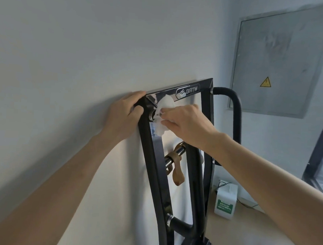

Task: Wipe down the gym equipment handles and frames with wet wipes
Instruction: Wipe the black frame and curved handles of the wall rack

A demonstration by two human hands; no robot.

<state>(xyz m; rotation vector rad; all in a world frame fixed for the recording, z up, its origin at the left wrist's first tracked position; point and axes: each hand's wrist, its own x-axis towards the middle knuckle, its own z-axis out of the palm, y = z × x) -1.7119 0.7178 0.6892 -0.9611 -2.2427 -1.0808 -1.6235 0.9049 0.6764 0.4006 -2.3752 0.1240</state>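
Two bare forearms come in from the bottom corners of the frame, the left forearm (51, 182) from the lower left and the right forearm (266, 174) from the lower right, and they meet near the middle.

The left hand (123, 114) wraps the upper left corner of a black metal frame (154, 168) that stands against a white wall (86, 43). Its grip is closed round that corner, fingers over the top edge and thumb across the front. The right hand (186, 123) sits just beside it, its grip narrow and curled, pinching a crumpled white wet wipe (164, 107). The wipe is pressed into the inside of the same corner, over a chrome collar (partly hidden by the cloth), and its loose end hangs down along the left upright.

The frame's top bar carries a silver label (188, 90) reading BRTW. At centre right a black padded handle (233, 100) curves out from the upper right corner and down. Lower, inside the frame, a chrome bar (174, 156) bears brown straps (177, 173).

At lower right a white wipes pack (225, 202) with a green label stands on a pale wooden surface (235, 229). In the upper right of the frame a grey panel (278, 59) is set in the wall, with a yellow warning triangle (265, 82) on it. A dark window frame (320, 149) runs down the right edge.
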